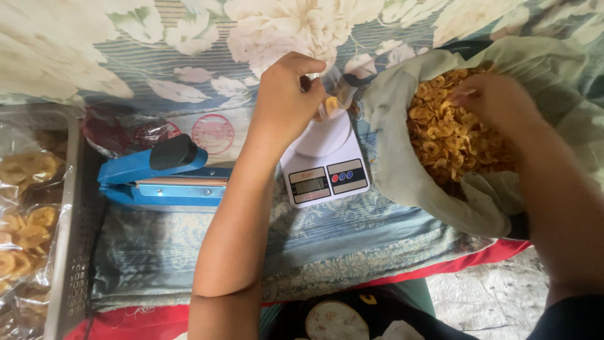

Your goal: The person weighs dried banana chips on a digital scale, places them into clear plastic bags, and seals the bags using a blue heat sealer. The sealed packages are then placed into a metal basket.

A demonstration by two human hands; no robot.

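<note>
- The left hand pinches a small clear bag by its rim, over the white kitchen scale.
- The right hand, blurred, seems cupped among banana chips inside the big pale sack.
- A blue heat sealer lies left of the scale.

1. Surface under my hands: a bed or mattress covered with a floral cloth, pale flowers on blue-grey stripes; a red edge shows nearest me.
2. Directly under my left hand: a white kitchen scale with a small display.
3. Left of that hand: a blue impulse heat sealer, black knob on its arm.
4. Far left of it: a grey plastic crate holding packed chip bags.
5. Under my right hand: a large pale plastic sack, open, full of yellow chips.
</note>
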